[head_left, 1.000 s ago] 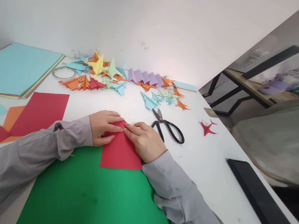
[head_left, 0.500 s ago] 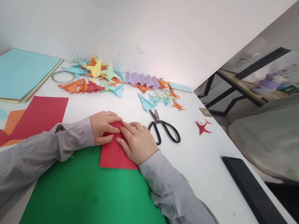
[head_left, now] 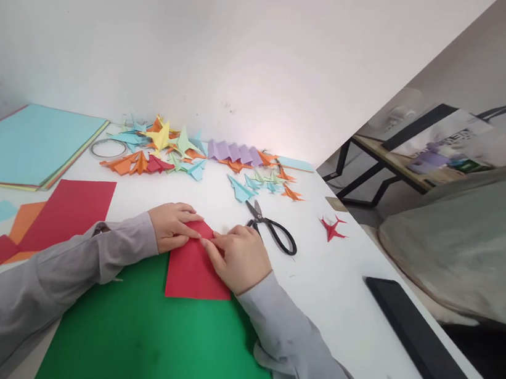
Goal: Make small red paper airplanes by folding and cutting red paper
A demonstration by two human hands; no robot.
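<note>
A red sheet of paper (head_left: 192, 275) lies on a green sheet (head_left: 159, 339), its top end narrowed by slanting edges. My left hand (head_left: 173, 227) rests on the paper's upper left, fingers stretched out and pressing it down. From the right, my right hand (head_left: 239, 256) has its fingers curled in, thumb and forefinger closed on the paper near the slanted edge. The fingertips of both hands almost meet. Part of the fold is hidden beneath them. Black-handled scissors (head_left: 271, 224) lie just beyond my right hand.
Folded paper planes (head_left: 160, 137) and a pleated purple strip (head_left: 234, 152) line the wall. Coloured sheets (head_left: 44, 146) are stacked at left, with loose red paper (head_left: 73, 212) nearer. A ring-shaped roll (head_left: 108, 147), a small red plane (head_left: 333, 229) and a long black object (head_left: 428, 349) also lie on the table.
My right hand has shifted slightly right and down along the paper, its fingers now more curled. More of the paper's pointed top shows. The whole view has tilted up a little.
</note>
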